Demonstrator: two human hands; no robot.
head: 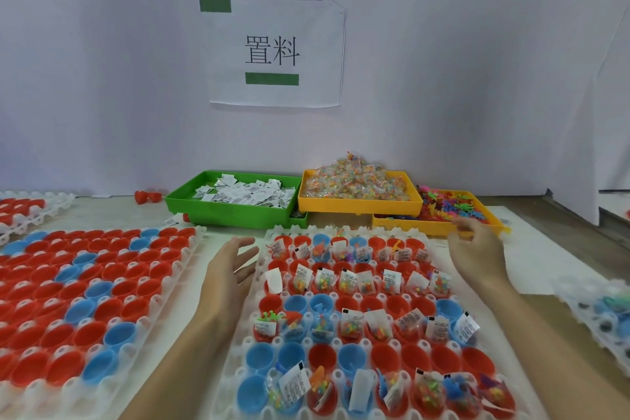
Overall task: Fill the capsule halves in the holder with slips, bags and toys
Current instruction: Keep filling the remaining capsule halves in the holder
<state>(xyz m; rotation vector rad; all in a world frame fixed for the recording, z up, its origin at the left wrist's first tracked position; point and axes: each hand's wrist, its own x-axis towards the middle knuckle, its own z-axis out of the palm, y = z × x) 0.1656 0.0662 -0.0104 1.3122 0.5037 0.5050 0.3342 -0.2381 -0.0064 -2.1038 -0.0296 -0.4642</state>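
Note:
A white capsule holder (pixel 259 286) lies in front of me with red and blue capsule halves; alternate rows hold slips, bead bags and toys. My left hand (pixel 231 266) hovers open at its left edge, fingers spread, holding nothing. My right hand (pixel 477 249) is blurred above the holder's far right corner, near the toy tray, fingers loosely curled; I cannot tell whether it holds anything. A green tray (pixel 235 211) holds paper slips, a yellow tray (pixel 358 203) holds bead bags, and a lower yellow tray (pixel 439 227) holds plastic toys.
A second holder (pixel 184 269) of bare red and blue halves lies to the left. Another holder (pixel 20 225) sits far left at the back, and one more (pixel 593 314) at the right edge. Two red halves (pixel 147 196) lie by the wall.

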